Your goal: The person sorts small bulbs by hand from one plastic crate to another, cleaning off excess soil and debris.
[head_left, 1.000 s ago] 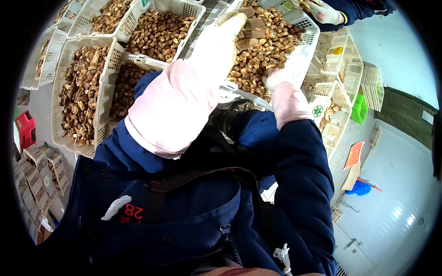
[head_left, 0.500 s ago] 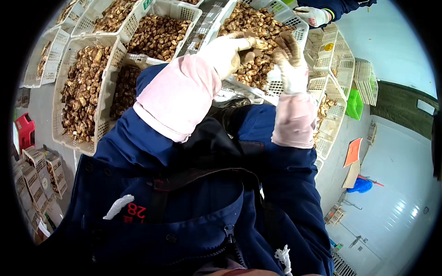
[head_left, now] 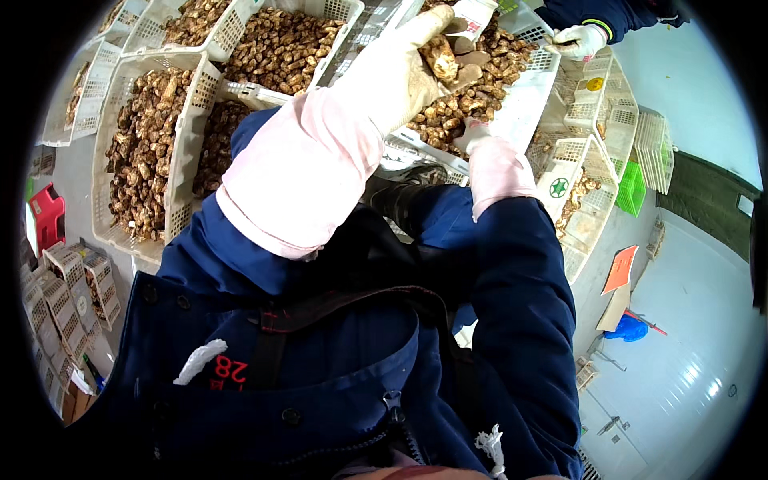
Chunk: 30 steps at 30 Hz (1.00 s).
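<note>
My left hand (head_left: pixel 400 76), in a whitish glove with dirty grey fingertips, is raised over a white crate (head_left: pixel 524 112) of mushrooms. Between its thumb and fingers it grips a stubby brown-and-cream mushroom (head_left: pixel 440 59). Lower and to the right, my right hand (head_left: pixel 476 136), also gloved, reaches to the near edge of the mushroom pile (head_left: pixel 488 100); its fingers are mostly hidden, so whether it grips anything does not show. Pink sleeve covers (head_left: pixel 502 176) wrap both of my wrists.
A co-worker's gloved hand (head_left: pixel 580 42) is at the crate's far right corner. Another white glove (head_left: pixel 475 14) shows beyond my left hand. More mushroom-filled crates (head_left: pixel 204 104) stand to the left. Stacked white crates (head_left: pixel 588 152) and a green crate (head_left: pixel 632 188) are on the right.
My left hand has come up closer with a mushroom in its grip. My right hand has dropped toward the crate's near edge. The co-worker's hand has shifted right.
</note>
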Each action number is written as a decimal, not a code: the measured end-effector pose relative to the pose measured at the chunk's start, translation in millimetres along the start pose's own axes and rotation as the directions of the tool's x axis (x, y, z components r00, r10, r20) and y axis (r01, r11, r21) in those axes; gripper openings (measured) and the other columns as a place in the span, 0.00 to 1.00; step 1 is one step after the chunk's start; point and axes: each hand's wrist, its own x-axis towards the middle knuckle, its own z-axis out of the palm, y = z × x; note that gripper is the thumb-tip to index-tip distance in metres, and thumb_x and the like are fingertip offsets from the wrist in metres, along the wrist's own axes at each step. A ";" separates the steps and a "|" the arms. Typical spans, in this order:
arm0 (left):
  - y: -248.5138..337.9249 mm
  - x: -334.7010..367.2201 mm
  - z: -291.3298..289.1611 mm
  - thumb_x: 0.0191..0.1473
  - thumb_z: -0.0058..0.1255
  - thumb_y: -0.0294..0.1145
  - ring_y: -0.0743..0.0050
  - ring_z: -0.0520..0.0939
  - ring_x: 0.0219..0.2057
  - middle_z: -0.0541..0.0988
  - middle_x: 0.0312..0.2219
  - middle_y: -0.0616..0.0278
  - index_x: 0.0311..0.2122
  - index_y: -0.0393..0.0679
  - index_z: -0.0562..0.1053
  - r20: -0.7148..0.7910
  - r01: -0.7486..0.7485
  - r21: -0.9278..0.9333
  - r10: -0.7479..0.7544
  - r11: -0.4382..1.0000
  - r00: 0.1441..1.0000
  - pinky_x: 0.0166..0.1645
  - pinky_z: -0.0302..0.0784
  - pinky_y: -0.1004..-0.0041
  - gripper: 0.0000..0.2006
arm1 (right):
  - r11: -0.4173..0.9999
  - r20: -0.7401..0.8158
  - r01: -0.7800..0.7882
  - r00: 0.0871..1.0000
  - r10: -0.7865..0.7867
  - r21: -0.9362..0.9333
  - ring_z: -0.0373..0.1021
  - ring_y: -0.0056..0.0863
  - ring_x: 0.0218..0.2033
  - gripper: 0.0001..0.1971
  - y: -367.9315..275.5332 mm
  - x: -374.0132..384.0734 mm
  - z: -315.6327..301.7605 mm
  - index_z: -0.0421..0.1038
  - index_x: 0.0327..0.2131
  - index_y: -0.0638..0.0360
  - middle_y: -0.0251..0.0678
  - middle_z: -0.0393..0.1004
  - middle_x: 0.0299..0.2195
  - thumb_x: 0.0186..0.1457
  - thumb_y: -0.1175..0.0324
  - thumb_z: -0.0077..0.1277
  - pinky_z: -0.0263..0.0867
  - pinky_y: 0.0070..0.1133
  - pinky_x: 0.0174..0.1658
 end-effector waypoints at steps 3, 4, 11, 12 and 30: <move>0.9 7.2 -7.8 0.59 0.49 0.31 0.64 0.81 0.35 0.77 0.36 0.56 0.48 0.36 0.70 -0.034 -0.028 0.068 0.031 0.997 0.999 0.37 0.81 0.71 0.14 | 0.999 -0.022 -0.023 0.999 0.024 0.039 0.64 0.41 0.56 0.27 1.5 1.0 -2.5 0.68 0.54 0.50 0.46 0.69 0.53 0.52 0.51 0.48 0.57 0.32 0.59; 1.3 6.1 -7.0 0.58 0.49 0.31 0.66 0.81 0.34 0.78 0.35 0.56 0.47 0.36 0.70 -0.045 -0.064 0.147 0.072 0.987 0.996 0.36 0.81 0.71 0.13 | 0.994 -0.043 -0.029 0.999 0.033 0.102 0.64 0.41 0.56 0.28 6.3 -1.4 -9.0 0.68 0.54 0.51 0.46 0.69 0.53 0.52 0.51 0.48 0.56 0.33 0.60; 4.2 1.9 -10.9 0.58 0.50 0.31 0.71 0.81 0.33 0.80 0.36 0.60 0.45 0.39 0.73 -0.045 -0.093 0.443 0.125 0.892 0.991 0.34 0.78 0.75 0.12 | 0.122 -0.421 0.421 0.907 -0.030 0.899 0.71 0.28 0.46 0.27 34.6 -66.2 -59.6 0.58 0.60 0.58 0.39 0.69 0.52 0.60 0.58 0.46 0.69 0.28 0.44; 3.4 2.1 -13.1 0.58 0.50 0.31 0.72 0.81 0.34 0.80 0.36 0.60 0.46 0.39 0.73 -0.016 -0.103 0.461 0.125 0.881 0.992 0.34 0.78 0.76 0.12 | -0.067 -0.481 0.478 0.875 -0.049 0.876 0.71 0.29 0.45 0.27 38.0 -68.0 -59.8 0.57 0.61 0.58 0.39 0.69 0.53 0.60 0.63 0.46 0.69 0.26 0.44; -9.2 -5.3 -3.8 0.59 0.50 0.34 0.74 0.81 0.33 0.80 0.36 0.60 0.49 0.38 0.72 0.006 -0.041 0.466 0.044 0.884 0.999 0.37 0.77 0.76 0.16 | 0.507 -0.429 0.407 0.900 -0.081 0.760 0.72 0.26 0.40 0.20 57.5 -54.9 -56.3 0.69 0.51 0.56 0.38 0.76 0.41 0.55 0.62 0.52 0.68 0.25 0.43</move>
